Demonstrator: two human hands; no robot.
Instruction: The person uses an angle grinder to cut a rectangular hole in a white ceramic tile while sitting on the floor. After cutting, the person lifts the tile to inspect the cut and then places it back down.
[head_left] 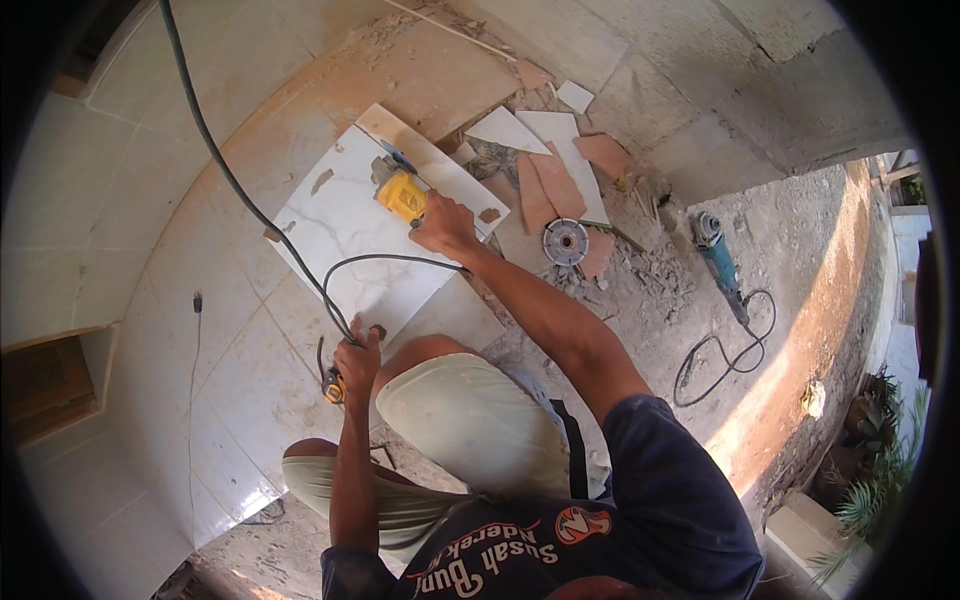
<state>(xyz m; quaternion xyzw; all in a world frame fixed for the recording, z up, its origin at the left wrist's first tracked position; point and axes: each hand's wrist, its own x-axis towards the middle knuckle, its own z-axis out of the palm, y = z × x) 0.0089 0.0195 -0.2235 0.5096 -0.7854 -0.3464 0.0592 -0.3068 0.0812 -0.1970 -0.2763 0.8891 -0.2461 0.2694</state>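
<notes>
My right fingers (pixel 430 228) grip the yellow grinder (pixel 402 198), my left fingers (pixel 352 347) the cable (pixel 390 257); its loose loop could snag the disc (pixel 398 157)

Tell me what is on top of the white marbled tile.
Brown patches mark the white tile. The right hand holds a yellow angle grinder over it; a dark cable crosses above. Whatever lies directly beneath hand and grinder is hidden.
</notes>
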